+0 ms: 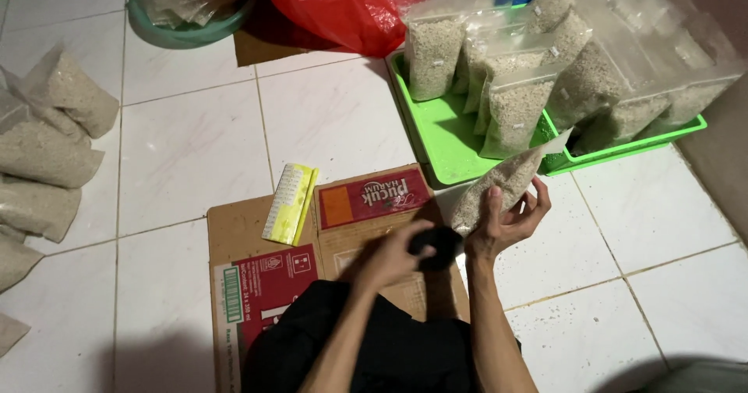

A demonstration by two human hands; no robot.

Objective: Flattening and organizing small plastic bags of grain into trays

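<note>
My right hand (pixel 506 220) holds a clear plastic bag of pale grain (pixel 499 183) tilted above the floor, just in front of a green tray (pixel 440 140). My left hand (pixel 393 257) is closed around a small black object (pixel 438 246) right beside the bag's lower end. Both hands hover over a flattened cardboard box (pixel 249 241) lying on the white tiled floor. A yellow strip with rows of small white pieces (pixel 290 203) lies on the cardboard to the left of my hands.
Two green trays (pixel 658 134) at the upper right hold several upright filled grain bags (pixel 518 109). More filled bags (pixel 47 155) are piled at the left edge. A red plastic bag (pixel 343 7) and a teal basin (pixel 187 31) sit at the top.
</note>
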